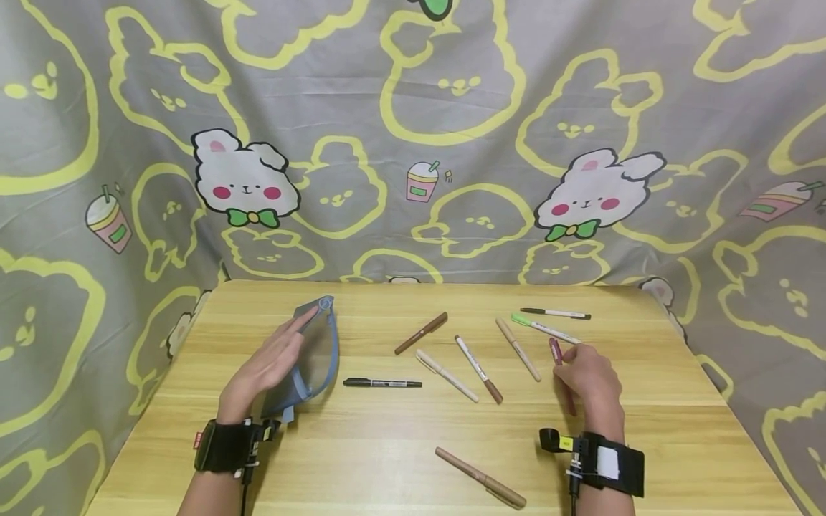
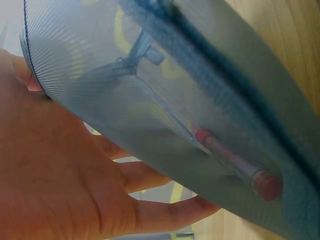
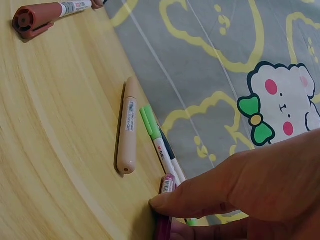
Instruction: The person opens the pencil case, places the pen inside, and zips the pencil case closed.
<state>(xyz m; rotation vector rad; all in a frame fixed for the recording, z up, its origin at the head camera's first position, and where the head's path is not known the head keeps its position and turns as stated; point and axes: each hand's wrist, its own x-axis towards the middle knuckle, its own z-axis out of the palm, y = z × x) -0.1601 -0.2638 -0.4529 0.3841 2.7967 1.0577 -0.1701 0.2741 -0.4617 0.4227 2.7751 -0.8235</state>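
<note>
From my end of the feed, the biggest thing I see is the grey patterned cloth (image 1: 361, 79), which hangs around the back and sides of the table (image 1: 368, 451). On the left of the wooden top I have a blue mesh pouch (image 1: 335, 347), its rim bowed out to the right. My left hand (image 1: 264, 358) lies against its outer side, fingers straight rather than curled around it. On the right side, my right hand (image 1: 590, 376) is closed on a purple pen (image 1: 556, 350), thumb and fingers pinching it low over the wood. Each wrist carries a black strap (image 1: 224, 446).

Then come the pens. A light-brown pen (image 1: 480, 478) lies alone, nearest me. Farther back, between the hands, I count a white pen with brown ends (image 1: 474, 360), a cream pen (image 1: 447, 375), a dark-brown pen (image 1: 421, 333) and a tan pen (image 1: 518, 350). A black pen (image 1: 383, 383) lies just right of the pouch. Beyond the right hand sit a green-capped pen (image 1: 545, 328) and a black-capped white pen (image 1: 556, 313). Through the mesh, my left wrist view shows a red-ended pen (image 2: 232, 162).
</note>
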